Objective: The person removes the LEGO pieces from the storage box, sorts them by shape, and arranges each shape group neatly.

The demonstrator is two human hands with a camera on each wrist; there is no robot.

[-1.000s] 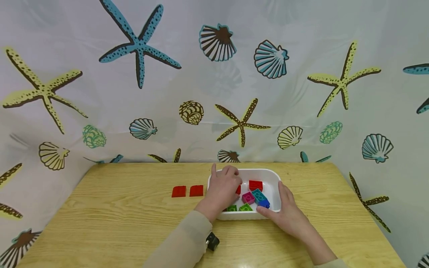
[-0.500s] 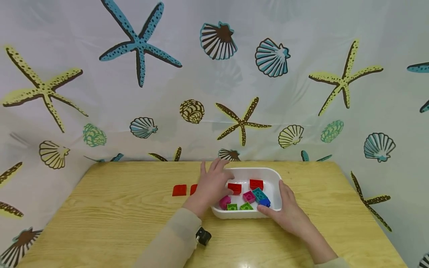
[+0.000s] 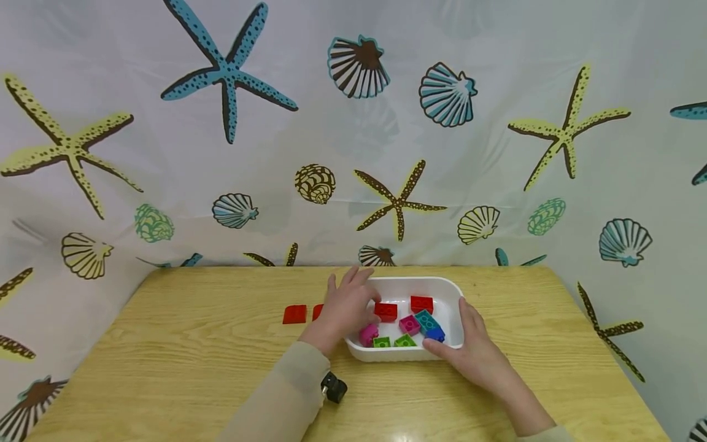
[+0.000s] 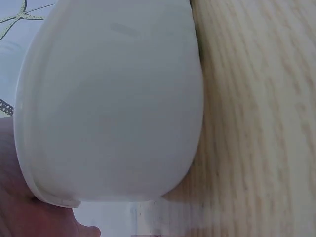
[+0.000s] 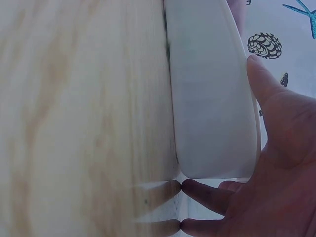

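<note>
A white plastic tray [image 3: 436,354] stands on the table with toy building bricks inside. My right hand [image 3: 479,356] holds its right end, thumb on the front rim and fingers along the side; the right wrist view shows that thumb [image 5: 264,81] at the rim. My left hand [image 3: 343,312] is over the tray's left end, fingers spread and loosely bent, with no brick seen in them. In the tray lie two red bricks [image 3: 386,312], a pink brick [image 3: 409,325], a teal brick [image 3: 426,320], a blue brick [image 3: 436,334], two green bricks [image 3: 405,341] and a rounded magenta piece [image 3: 368,334].
Two red pieces with a rounded corner lie on the table left of the tray: one red piece [image 3: 294,314] in full view, the other red piece [image 3: 317,312] partly behind my left hand. A patterned curtain [image 3: 397,141] rises behind the wooden table [image 3: 193,344].
My left hand has drawn back left from inside the tray to its left end, uncovering a red brick and the magenta piece. My right hand stays at the tray's right end.
</note>
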